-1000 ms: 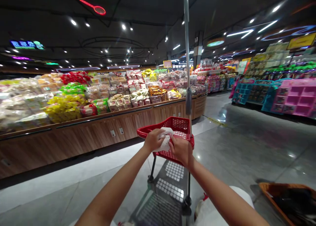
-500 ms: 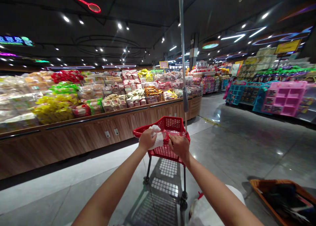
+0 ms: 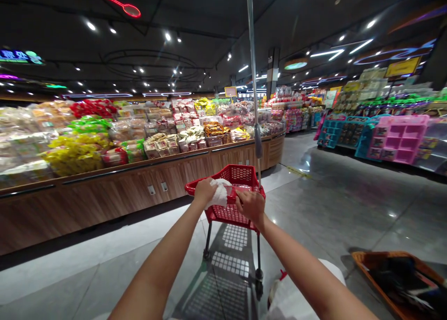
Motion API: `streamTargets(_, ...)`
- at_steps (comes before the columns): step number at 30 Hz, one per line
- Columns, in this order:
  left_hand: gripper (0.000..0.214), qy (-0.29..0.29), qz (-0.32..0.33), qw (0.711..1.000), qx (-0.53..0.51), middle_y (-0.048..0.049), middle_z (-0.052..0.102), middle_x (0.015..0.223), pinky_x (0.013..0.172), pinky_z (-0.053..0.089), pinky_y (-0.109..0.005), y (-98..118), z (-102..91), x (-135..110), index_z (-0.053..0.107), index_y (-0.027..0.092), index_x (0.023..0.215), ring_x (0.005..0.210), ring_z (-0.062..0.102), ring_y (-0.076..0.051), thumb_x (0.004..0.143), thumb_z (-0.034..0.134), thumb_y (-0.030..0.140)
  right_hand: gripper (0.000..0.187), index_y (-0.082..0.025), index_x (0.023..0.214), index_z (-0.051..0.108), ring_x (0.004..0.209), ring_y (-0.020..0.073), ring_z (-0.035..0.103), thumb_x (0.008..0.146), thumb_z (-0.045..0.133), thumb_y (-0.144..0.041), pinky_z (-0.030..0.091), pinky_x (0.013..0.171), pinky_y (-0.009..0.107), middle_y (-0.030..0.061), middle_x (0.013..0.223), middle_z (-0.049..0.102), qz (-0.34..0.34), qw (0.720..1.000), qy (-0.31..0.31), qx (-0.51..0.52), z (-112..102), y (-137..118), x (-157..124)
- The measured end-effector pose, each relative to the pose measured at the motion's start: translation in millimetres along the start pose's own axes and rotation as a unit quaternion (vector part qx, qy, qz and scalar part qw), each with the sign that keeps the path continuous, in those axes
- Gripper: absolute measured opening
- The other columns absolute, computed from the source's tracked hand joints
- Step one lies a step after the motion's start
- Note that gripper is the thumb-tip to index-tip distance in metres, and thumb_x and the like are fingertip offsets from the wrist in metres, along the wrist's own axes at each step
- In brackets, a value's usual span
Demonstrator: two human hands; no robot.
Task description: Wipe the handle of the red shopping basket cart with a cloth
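Note:
A small red shopping cart [image 3: 240, 176] stands on the shiny grey floor straight ahead of me. My left hand [image 3: 204, 191] is closed over the near rim of its basket with a crumpled white cloth or tissue [image 3: 219, 195] bunched under the fingers. My right hand [image 3: 250, 205] grips the same rim a little further right. A tall metal pole [image 3: 253, 78] rises from the cart's far right corner.
A long wooden display counter [image 3: 139, 180] piled with packaged snacks runs along the left. Pink and blue shelf units [image 3: 398, 138] stand at the right. An orange basket [image 3: 394, 273] lies on the floor at lower right. Open aisle floor stretches ahead.
The cart and both hands have shifted left and further ahead in view as I move along the aisle; the grip on the rim and the white cloth is unchanged.

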State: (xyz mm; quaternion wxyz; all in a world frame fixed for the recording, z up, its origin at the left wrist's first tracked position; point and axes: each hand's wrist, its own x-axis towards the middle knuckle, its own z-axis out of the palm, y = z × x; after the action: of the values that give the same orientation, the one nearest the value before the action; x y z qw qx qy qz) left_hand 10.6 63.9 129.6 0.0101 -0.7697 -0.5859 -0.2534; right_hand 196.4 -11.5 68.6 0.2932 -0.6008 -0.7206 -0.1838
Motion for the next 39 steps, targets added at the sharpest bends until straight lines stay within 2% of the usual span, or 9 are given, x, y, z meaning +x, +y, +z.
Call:
streamTargets(4, 0.035, 0.052, 0.075, 0.996, -0.016, -0.0098, 0.071, 0.096, 0.081, 0.044, -0.031, 28, 10.9, -28, 0.069, 0.017, 0.096, 0.089, 0.064, -0.023, 0.083, 0.051, 0.045, 0.036, -0.022, 0.113, 0.064, 0.078, 0.0198, 0.058, 0.092, 0.037, -0.035, 0.033, 0.075, 0.031, 0.0054, 0.090, 0.069, -0.007, 1.000, -0.005, 0.006, 0, -2, 1)
streamTargets(7, 0.038, -0.002, 0.066, 0.998, -0.013, -0.0090, 0.071, 0.098, 0.080, 0.044, -0.031, 38, 7.2, -18, 0.069, 0.019, 0.097, 0.090, 0.064, -0.024, 0.079, 0.056, 0.050, 0.036, -0.025, 0.114, 0.064, 0.076, 0.0183, 0.058, 0.092, 0.038, -0.036, 0.034, 0.074, 0.030, 0.0046, 0.087, 0.069, -0.010, 1.000, -0.012, 0.011, 0, -3, 4)
streamTargets(11, 0.033, -0.093, -0.006, 0.995, 0.017, -0.0091, 0.072, 0.095, 0.073, 0.045, -0.025, 12, -11.6, 13, 0.071, 0.017, 0.093, 0.085, 0.065, -0.021, 0.078, 0.057, 0.042, 0.035, -0.027, 0.116, 0.062, 0.077, 0.0185, 0.058, 0.091, 0.040, -0.037, 0.034, 0.073, 0.030, 0.0041, 0.089, 0.070, -0.025, 1.000, 0.006, 0.014, 3, -3, 6)
streamTargets(17, 0.038, -0.020, -0.063, 0.994, 0.092, -0.0143, 0.070, 0.096, 0.079, 0.046, -0.030, -26, -19.1, -11, 0.070, 0.012, 0.091, 0.091, 0.064, -0.024, 0.088, 0.041, 0.037, 0.031, -0.025, 0.108, 0.066, 0.075, 0.0168, 0.059, 0.088, 0.043, -0.034, 0.032, 0.072, 0.029, 0.0016, 0.086, 0.071, -0.035, 0.998, 0.049, 0.017, 9, -3, 1)
streamTargets(22, 0.036, 0.045, 0.006, 0.996, 0.072, -0.0099, 0.069, 0.099, 0.087, 0.044, -0.029, 11, -4.4, -48, 0.068, 0.016, 0.096, 0.096, 0.062, -0.021, 0.091, 0.038, 0.037, 0.029, -0.027, 0.106, 0.067, 0.071, 0.0163, 0.059, 0.085, 0.047, -0.032, 0.031, 0.071, 0.029, 0.0008, 0.084, 0.071, -0.032, 0.998, 0.053, 0.022, 11, -8, 3)
streamTargets(27, 0.034, -0.048, 0.017, 0.997, 0.055, -0.0109, 0.070, 0.096, 0.081, 0.045, -0.029, 33, -6.9, -22, 0.070, 0.016, 0.093, 0.092, 0.063, -0.023, 0.084, 0.049, 0.041, 0.027, -0.024, 0.095, 0.070, 0.070, 0.0164, 0.059, 0.086, 0.046, -0.034, 0.031, 0.069, 0.029, 0.0013, 0.078, 0.070, -0.049, 0.999, 0.017, 0.015, 13, -17, 9)
streamTargets(33, 0.030, -0.061, -0.036, 0.997, 0.030, -0.0095, 0.070, 0.102, 0.081, 0.044, -0.025, -21, -30.0, 4, 0.069, 0.016, 0.100, 0.094, 0.063, -0.021, 0.079, 0.056, 0.032, 0.033, -0.025, 0.110, 0.066, 0.076, 0.0169, 0.060, 0.088, 0.044, -0.034, 0.032, 0.071, 0.028, 0.0023, 0.089, 0.072, -0.064, 0.998, 0.004, 0.025, 13, -22, 13)
streamTargets(36, 0.030, -0.020, -0.075, 0.995, 0.056, -0.0115, 0.070, 0.100, 0.080, 0.045, -0.027, -45, -35.7, -12, 0.068, 0.014, 0.100, 0.093, 0.064, -0.022, 0.083, 0.050, 0.031, 0.032, -0.024, 0.107, 0.067, 0.075, 0.0170, 0.060, 0.087, 0.044, -0.034, 0.032, 0.071, 0.028, 0.0030, 0.088, 0.071, -0.062, 0.998, -0.002, 0.031, 12, -23, 13)
streamTargets(39, 0.029, 0.022, -0.073, 0.995, 0.067, -0.0097, 0.070, 0.098, 0.080, 0.045, -0.027, -44, -33.1, -39, 0.067, 0.017, 0.101, 0.092, 0.064, -0.021, 0.088, 0.045, 0.030, 0.027, -0.023, 0.095, 0.069, 0.072, 0.0168, 0.059, 0.085, 0.045, -0.032, 0.031, 0.069, 0.028, 0.0024, 0.082, 0.071, -0.040, 0.998, -0.008, 0.037, 12, -28, 14)
